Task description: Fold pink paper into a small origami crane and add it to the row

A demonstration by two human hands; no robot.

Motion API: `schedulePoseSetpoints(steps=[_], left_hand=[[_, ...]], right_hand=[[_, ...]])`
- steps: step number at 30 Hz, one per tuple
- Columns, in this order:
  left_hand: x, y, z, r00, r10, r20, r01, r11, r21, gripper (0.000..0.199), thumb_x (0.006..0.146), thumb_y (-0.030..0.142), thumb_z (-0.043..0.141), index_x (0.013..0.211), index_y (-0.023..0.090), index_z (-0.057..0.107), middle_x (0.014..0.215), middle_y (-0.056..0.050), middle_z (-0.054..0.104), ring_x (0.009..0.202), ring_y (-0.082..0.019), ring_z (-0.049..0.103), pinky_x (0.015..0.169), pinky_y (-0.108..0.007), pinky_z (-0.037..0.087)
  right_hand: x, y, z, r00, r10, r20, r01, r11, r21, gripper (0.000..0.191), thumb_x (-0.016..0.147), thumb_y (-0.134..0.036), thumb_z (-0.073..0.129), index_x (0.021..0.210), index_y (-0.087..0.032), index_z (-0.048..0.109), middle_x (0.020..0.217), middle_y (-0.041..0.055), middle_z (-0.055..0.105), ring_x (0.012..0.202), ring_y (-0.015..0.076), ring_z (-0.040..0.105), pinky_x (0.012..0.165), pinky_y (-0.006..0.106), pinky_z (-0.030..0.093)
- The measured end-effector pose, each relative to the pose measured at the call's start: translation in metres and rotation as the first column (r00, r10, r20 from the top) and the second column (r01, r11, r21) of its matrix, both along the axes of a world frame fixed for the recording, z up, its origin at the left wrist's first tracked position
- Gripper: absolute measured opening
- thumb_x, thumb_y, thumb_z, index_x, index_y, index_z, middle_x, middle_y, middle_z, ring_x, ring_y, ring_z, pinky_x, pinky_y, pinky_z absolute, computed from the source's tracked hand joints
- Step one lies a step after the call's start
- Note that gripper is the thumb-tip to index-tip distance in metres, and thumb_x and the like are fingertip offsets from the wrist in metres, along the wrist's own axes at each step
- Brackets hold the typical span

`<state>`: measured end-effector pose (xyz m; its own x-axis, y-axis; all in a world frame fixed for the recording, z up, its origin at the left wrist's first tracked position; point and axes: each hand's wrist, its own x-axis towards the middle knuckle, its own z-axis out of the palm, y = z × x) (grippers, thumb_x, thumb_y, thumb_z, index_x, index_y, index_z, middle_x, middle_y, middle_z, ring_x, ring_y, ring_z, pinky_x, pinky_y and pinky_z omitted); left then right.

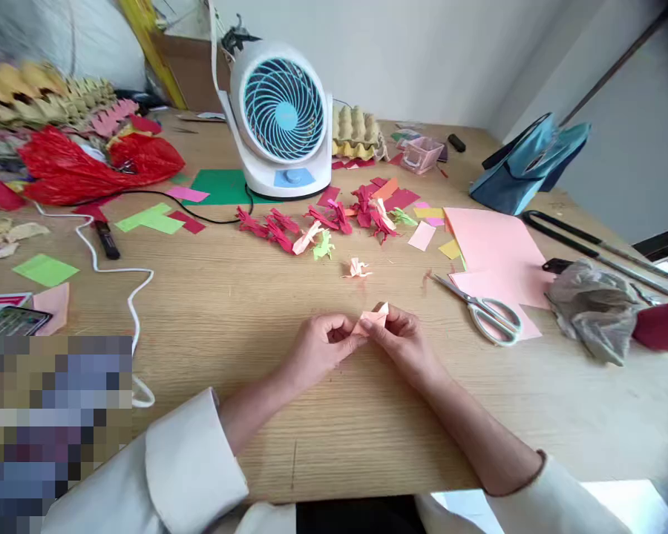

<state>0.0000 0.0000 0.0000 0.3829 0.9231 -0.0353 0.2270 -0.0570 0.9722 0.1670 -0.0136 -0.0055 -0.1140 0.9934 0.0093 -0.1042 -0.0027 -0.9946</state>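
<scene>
Between both hands is a small piece of folded pale-pink paper [372,319], held just above the wooden table. My left hand [329,343] pinches its left corner between thumb and fingertips. On the other side my right hand [401,337] grips it, thumb in front and fingers behind. Just beyond it sits a small pale-pink folded paper figure [358,268]. Farther back lies a cluster of crimson folded paper figures [278,228], with a light green one [323,245] and a pale-pink one [307,237] among them.
White-handled scissors [493,315] and pink paper sheets [495,248] lie to the right, near a crumpled grey bag [587,308]. A white fan [283,111] stands at the back. To the left are a red plastic bag [83,167] and a white cable [131,297].
</scene>
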Motion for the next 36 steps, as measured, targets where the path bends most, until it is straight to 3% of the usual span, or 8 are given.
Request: schedulePoseSetpoints(steps=[5,10,15,24,29,36], left_hand=[[-0.0033,0.002,-0.0026,1.0,-0.03,0.001,0.03,0.997,-0.065,0.037,0.083,0.048,0.064,0.067,0.017,0.052,0.056,0.005,0.046,0.045,-0.007,0.043,0.041,-0.019,0.034],[-0.0044,0.0007,-0.0022,1.0,-0.011,0.022,0.013,0.998,-0.056,0.039,0.083,0.05,0.063,0.066,0.017,0.051,0.057,0.005,0.046,0.047,-0.008,0.042,0.042,-0.019,0.035],[-0.0032,0.0009,-0.0051,0.999,0.025,0.022,-0.025,1.0,0.013,0.039,0.085,0.047,0.062,0.065,0.017,0.049,0.058,0.005,0.043,0.052,-0.008,0.041,0.047,-0.02,0.034],[-0.0015,0.0027,-0.0037,0.999,-0.036,-0.014,0.038,0.992,0.122,0.035,0.086,0.037,0.061,0.061,0.016,0.047,0.059,0.005,0.038,0.057,-0.008,0.035,0.052,-0.022,0.029],[-0.0018,0.0015,-0.0051,0.999,-0.036,-0.004,0.036,0.996,0.077,0.033,0.085,0.039,0.064,0.064,0.016,0.055,0.059,0.004,0.046,0.056,-0.009,0.039,0.053,-0.022,0.031],[-0.0031,0.0024,-0.0005,0.999,-0.017,0.051,0.014,0.998,0.058,0.031,0.085,0.038,0.065,0.066,0.016,0.053,0.066,0.001,0.061,0.061,-0.01,0.051,0.059,-0.022,0.04]], right_hand=[[-0.0021,0.0015,0.0002,1.0,-0.007,-0.016,0.007,1.0,0.003,0.032,0.074,-0.043,0.078,0.066,-0.018,0.06,0.063,-0.0032,0.051,0.062,0.0106,0.043,0.061,0.024,0.037],[-0.0017,0.0028,-0.0001,0.999,0.011,-0.04,-0.012,0.999,-0.035,0.03,0.075,-0.044,0.078,0.073,-0.018,0.064,0.07,-0.0008,0.058,0.067,0.0127,0.048,0.066,0.026,0.04],[-0.0011,0.0027,-0.0009,0.999,0.015,-0.05,-0.016,0.999,-0.033,0.028,0.077,-0.041,0.077,0.072,-0.017,0.063,0.073,-0.0004,0.059,0.069,0.0127,0.048,0.069,0.026,0.039],[-0.0013,0.001,0.0002,0.999,0.037,-0.034,-0.038,0.999,-0.018,0.03,0.078,-0.042,0.075,0.07,-0.018,0.057,0.07,-0.0018,0.054,0.067,0.0123,0.047,0.066,0.025,0.038],[-0.0001,0.0009,-0.0036,0.999,0.043,-0.017,-0.043,0.999,-0.018,0.032,0.079,-0.044,0.074,0.071,-0.019,0.056,0.07,-0.0011,0.057,0.066,0.0126,0.048,0.064,0.026,0.038],[0.0006,0.0014,-0.0027,0.996,0.079,0.028,-0.079,0.996,-0.031,0.033,0.082,-0.048,0.071,0.073,-0.019,0.056,0.07,0.0016,0.062,0.066,0.0156,0.054,0.067,0.029,0.042]])
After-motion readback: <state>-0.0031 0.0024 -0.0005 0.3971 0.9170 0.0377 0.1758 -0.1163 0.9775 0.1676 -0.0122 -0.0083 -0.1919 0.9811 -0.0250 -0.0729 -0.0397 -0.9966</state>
